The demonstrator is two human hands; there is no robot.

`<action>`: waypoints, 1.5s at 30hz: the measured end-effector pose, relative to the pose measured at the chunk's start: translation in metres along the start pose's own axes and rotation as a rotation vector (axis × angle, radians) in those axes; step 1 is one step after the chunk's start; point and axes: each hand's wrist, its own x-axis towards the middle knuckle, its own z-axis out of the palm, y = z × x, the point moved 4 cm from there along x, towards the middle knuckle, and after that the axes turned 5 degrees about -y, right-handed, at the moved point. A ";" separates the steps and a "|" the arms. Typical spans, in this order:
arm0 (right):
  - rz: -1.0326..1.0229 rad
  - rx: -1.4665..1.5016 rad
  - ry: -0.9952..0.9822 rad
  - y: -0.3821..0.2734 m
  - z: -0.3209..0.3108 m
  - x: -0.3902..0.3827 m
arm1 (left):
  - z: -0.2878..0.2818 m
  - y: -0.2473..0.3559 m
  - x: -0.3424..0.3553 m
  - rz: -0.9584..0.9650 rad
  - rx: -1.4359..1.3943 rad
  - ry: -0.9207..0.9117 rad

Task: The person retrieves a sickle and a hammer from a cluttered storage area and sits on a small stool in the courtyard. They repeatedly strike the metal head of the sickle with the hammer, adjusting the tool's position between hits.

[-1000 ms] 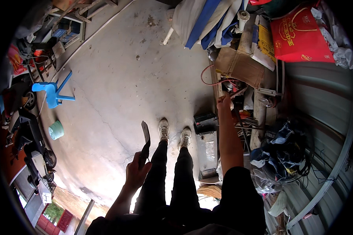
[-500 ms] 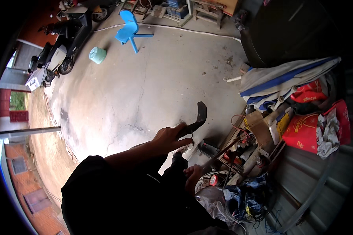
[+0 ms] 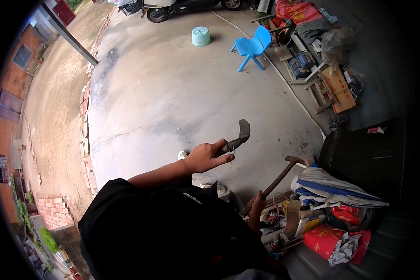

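Observation:
My left hand is closed around the handle of a billhook. Its dark, curved blade points away from me over the concrete floor. Lower right, my right hand grips a hammer by its long brown handle. The hammer's rusty-looking head is at the far end, close to a folded blue-and-white umbrella. The two tools are apart from each other. My shoes show in part below the left forearm.
A blue chair and a pale green stool stand farther off on the floor, with a scooter behind. Clutter, including a cardboard box and a red bag, lies at right. A hose crosses the floor.
The view has turned left, so the chair and stool sit farther right. My right hand has come up and out from the clutter, bringing the hammer clearly into sight. The left still holds the billhook.

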 end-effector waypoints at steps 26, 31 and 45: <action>-0.475 -0.608 -0.636 -0.152 0.649 0.068 | -0.403 -0.358 0.009 -0.367 -0.523 0.698; -0.635 -0.797 -0.702 -0.281 0.758 0.151 | -0.501 -0.389 0.109 -0.413 -0.618 0.776; -0.256 -0.660 -0.920 -0.420 1.099 0.266 | -0.770 -0.418 0.328 -0.404 -0.821 0.895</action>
